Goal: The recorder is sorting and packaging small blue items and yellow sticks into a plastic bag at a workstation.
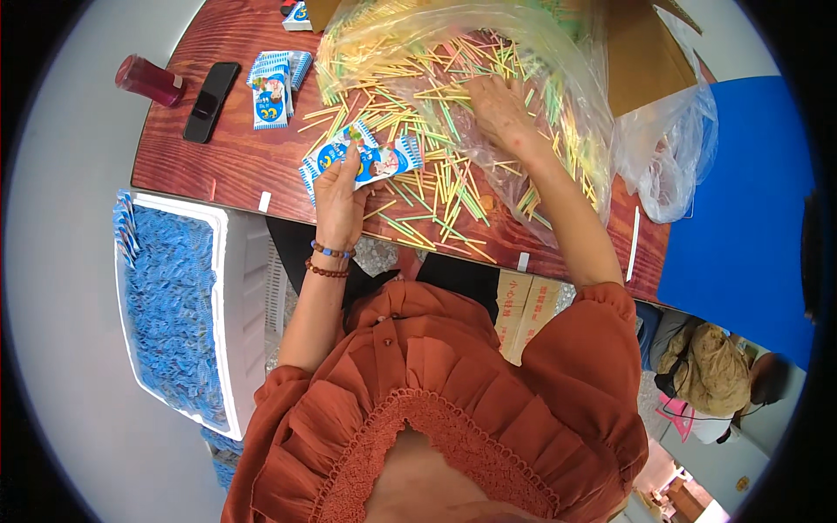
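My left hand (342, 196) is closed around a few small blue-and-white printed packets (384, 160), thumb on top, fanned out over the near part of the table. Short thin sticks (453, 187) in yellow, green and pink lie scattered under and around them. Farther right, my right hand (501, 113) reaches onto the sticks at a large clear plastic bag (586, 131). Its fingers look stretched and a little apart, with the tips partly lost among the sticks. Similar packets (271, 98) lie stacked beyond my left hand.
A black phone (212, 102) and a dark red bottle (150, 80) lie at the table's left. Below stands a white foam box (222, 305) full of blue packets. An open cardboard box (649, 65), crumpled plastic (670, 157) and a blue surface (741, 209) are on the right.
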`<state>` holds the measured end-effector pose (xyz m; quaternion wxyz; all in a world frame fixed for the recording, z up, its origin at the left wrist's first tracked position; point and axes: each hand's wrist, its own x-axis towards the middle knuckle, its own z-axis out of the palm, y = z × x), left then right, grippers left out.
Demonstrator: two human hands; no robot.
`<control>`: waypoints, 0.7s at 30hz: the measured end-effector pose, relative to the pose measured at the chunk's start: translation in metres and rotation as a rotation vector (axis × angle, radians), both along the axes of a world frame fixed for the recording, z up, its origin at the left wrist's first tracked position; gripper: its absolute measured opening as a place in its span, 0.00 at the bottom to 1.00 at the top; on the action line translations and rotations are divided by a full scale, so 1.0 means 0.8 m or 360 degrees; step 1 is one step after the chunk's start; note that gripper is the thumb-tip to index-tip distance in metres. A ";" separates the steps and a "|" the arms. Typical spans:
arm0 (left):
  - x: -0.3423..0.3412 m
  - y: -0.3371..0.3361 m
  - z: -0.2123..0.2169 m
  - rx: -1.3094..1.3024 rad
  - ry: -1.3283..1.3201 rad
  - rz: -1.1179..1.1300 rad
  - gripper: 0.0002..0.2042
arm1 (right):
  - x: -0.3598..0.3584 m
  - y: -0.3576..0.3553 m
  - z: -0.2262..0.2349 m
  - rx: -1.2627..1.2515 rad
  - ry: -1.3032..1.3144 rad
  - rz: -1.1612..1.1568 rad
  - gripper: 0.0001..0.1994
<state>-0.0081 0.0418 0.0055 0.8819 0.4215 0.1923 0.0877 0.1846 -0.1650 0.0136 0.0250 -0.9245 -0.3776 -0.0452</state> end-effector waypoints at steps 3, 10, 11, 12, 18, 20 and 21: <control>0.000 0.004 -0.003 -0.0006 0.0025 0.0043 0.12 | 0.004 -0.005 0.016 0.0179 0.0329 -0.0203 0.12; 0.000 -0.002 0.002 -0.0098 0.0015 -0.0060 0.12 | 0.031 -0.035 -0.010 0.1231 0.1088 -0.0465 0.13; 0.002 -0.006 0.005 -0.0132 0.0054 -0.0037 0.14 | 0.041 -0.042 -0.020 0.1358 0.1090 -0.0534 0.13; 0.002 -0.005 0.004 -0.0132 0.0049 -0.0036 0.14 | 0.043 -0.039 -0.018 0.1485 0.1103 -0.0593 0.13; 0.003 -0.003 0.002 -0.0106 0.0018 -0.0004 0.12 | 0.052 -0.042 -0.013 0.1576 0.1418 -0.0532 0.11; 0.004 -0.005 0.002 -0.0124 0.0038 0.0011 0.12 | 0.054 -0.042 -0.016 0.1536 0.1434 -0.0529 0.12; 0.005 -0.005 0.001 -0.0138 0.0060 0.0028 0.12 | 0.049 -0.035 -0.009 0.1662 0.1481 -0.0596 0.12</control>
